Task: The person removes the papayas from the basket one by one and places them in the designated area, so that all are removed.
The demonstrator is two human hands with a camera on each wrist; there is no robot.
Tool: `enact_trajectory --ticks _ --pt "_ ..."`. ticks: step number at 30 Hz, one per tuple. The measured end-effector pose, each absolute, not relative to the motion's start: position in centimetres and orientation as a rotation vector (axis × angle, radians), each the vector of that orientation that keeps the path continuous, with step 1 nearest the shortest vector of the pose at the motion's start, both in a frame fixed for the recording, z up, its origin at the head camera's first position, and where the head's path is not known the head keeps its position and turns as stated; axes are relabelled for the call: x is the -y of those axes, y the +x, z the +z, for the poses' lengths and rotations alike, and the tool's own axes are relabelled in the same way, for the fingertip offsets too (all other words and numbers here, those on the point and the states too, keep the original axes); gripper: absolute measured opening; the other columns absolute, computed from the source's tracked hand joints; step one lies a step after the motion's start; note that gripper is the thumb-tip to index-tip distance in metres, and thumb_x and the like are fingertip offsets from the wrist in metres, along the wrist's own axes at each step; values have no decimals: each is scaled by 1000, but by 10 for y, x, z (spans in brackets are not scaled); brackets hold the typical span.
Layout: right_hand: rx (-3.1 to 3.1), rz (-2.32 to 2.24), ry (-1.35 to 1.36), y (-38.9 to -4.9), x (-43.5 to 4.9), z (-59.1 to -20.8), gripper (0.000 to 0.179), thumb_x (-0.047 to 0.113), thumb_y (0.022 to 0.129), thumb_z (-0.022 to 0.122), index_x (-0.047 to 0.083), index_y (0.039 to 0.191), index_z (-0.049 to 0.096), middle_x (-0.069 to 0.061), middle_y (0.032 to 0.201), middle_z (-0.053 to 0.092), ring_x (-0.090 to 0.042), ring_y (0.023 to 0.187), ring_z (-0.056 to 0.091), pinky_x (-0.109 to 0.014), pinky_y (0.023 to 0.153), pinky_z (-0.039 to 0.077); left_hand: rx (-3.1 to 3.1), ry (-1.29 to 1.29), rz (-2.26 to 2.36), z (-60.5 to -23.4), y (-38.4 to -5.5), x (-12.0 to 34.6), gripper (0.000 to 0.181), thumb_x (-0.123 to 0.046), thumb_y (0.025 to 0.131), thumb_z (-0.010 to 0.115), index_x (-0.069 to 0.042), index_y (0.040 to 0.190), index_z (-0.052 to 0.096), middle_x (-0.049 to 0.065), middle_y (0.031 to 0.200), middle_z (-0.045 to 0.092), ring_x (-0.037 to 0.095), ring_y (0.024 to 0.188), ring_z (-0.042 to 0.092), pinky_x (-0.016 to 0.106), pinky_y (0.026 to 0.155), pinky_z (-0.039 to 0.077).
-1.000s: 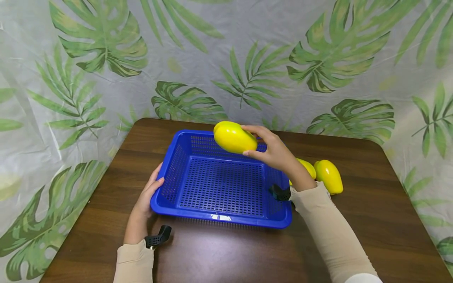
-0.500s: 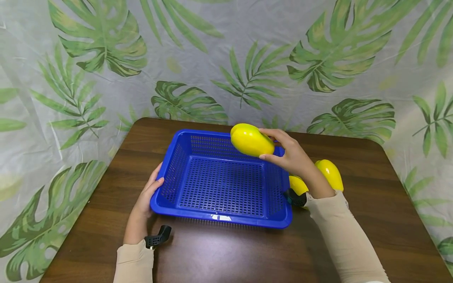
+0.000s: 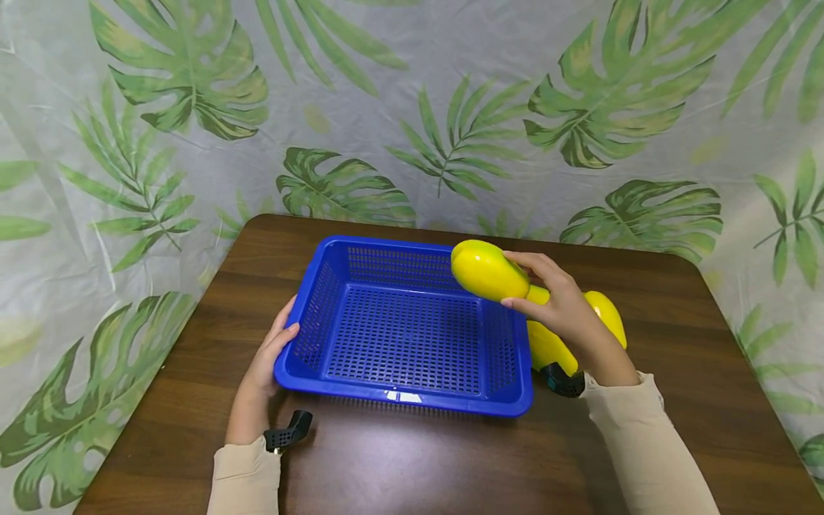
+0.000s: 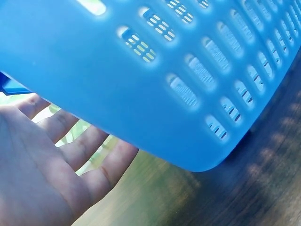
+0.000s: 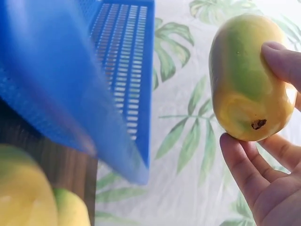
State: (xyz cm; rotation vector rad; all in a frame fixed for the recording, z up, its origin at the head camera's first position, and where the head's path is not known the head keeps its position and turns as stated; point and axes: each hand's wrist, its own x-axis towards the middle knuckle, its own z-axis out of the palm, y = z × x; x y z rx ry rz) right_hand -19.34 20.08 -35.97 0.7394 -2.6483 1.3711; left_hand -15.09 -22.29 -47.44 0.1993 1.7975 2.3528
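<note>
My right hand (image 3: 566, 307) holds a yellow mango (image 3: 489, 270) between thumb and fingers, raised over the right back corner of a blue plastic basket (image 3: 402, 404). In the right wrist view this mango (image 5: 244, 89) shows a green patch and a dark stem scar toward the camera. My left hand (image 3: 267, 357) grips the basket's left rim, its thumb over the edge and its fingers along the outside. From the left wrist, the fingers (image 4: 84, 146) reach behind the slotted basket wall (image 4: 141, 103). The basket's slotted floor (image 3: 405, 340) shows nothing lying on it.
More yellow mangoes lie on the brown wooden table (image 3: 682, 372) right of the basket, one mango (image 3: 550, 348) close to its wall and another mango (image 3: 605, 311) farther right, partly behind my right hand. A leaf-patterned sheet (image 3: 450, 86) hangs behind the table.
My right hand has carried the mango rightward and slightly down, from over the basket's middle back to its right back corner. The left hand and basket have stayed put.
</note>
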Motion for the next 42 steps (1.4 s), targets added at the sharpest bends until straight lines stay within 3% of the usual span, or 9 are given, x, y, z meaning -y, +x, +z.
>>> enact_trajectory --ticks 8,12,16,18,22,25,36,42 --pt "2693 1249 665 -170 -206 -353 58 3 78 68 3 130 43 -12 126 44 -21 106 41 -42 92 34 -1817 190 2345 -474 -151 224 51 -16 97 28 -17 145 10 14 139 20 26 112 35 33 85 36" --pt "2691 1215 635 -170 -220 -369 60 4 77 69 9 132 43 -9 127 43 -18 106 41 -29 91 35 -1814 193 2345 -474 -151 224 51 -16 97 28 -17 145 10 14 138 21 25 111 37 33 84 37" --pt "2683 1223 626 -174 -235 -389 62 9 77 70 17 133 43 -4 127 44 -15 105 40 -30 90 36 -1810 182 2348 -475 -152 224 51 -16 97 28 -17 145 10 14 139 20 25 110 37 33 84 37" --pt "2672 1211 625 -174 -240 -395 63 9 77 71 18 133 43 -3 126 44 -15 104 40 -30 90 37 -1813 176 2344 -475 -152 225 51 -17 97 28 -17 145 9 14 140 19 26 111 36 33 85 36" --pt "2642 1166 621 -170 -247 -401 65 6 75 72 18 132 44 -2 124 46 -12 103 41 -16 85 35 -1817 177 2337 -475 -153 224 51 -16 97 28 -17 145 9 14 140 18 27 112 34 33 85 36" --pt "2624 1142 610 -167 -253 -405 65 4 74 72 16 132 45 -2 123 48 -8 101 41 -12 84 34 -1820 186 2335 -476 -153 224 51 -16 97 27 -17 145 9 14 139 19 27 112 35 33 85 37" --pt "2629 1120 474 -140 -256 -393 59 -4 74 70 1 127 46 -14 118 48 -5 96 40 -10 81 33 -1795 204 2348 -475 -153 223 51 -16 97 29 -16 145 9 16 137 21 26 110 38 33 83 39" --pt "2642 1135 383 -139 -278 -416 64 -1 73 72 8 131 45 -10 121 46 -4 96 39 -11 80 33 -1801 198 2347 -476 -153 224 51 -16 97 28 -17 145 10 14 137 22 25 109 39 33 83 38"
